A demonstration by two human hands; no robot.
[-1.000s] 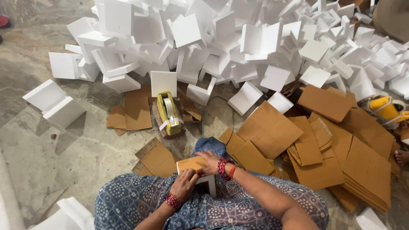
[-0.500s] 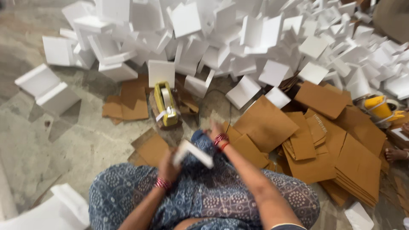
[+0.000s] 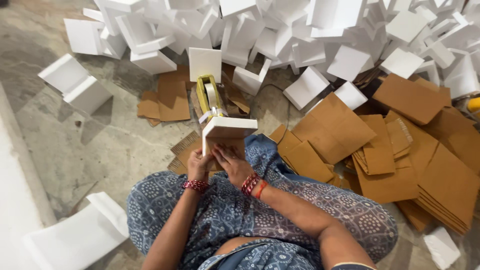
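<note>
White foam corner piece [image 3: 227,131], backed by a brown cardboard panel [image 3: 226,146], stands upright over the lap, its top flange running left to right and facing away from the person. Left hand [image 3: 199,164] grasps the lower left edge; right hand [image 3: 234,162] presses flat-fingered on the panel. Tape dispenser [image 3: 209,97] lies just beyond. Judged mid-assembly: parts mated, no tape visible; foam heap [image 3: 310,30] and cardboard stacks [image 3: 400,165] remain.

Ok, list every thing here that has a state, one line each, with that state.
White foam corner piece with brown cardboard panel: upright, held at its lower edge by both hands.
Left hand: gripping the panel's lower left.
Right hand: fingers pressed flat on the panel.
Yellow tape dispenser: standing on the floor, tape end hanging loose.
Brown cardboard sheets: flat, loosely stacked.
White foam pieces: heaped in a jumble.
</note>
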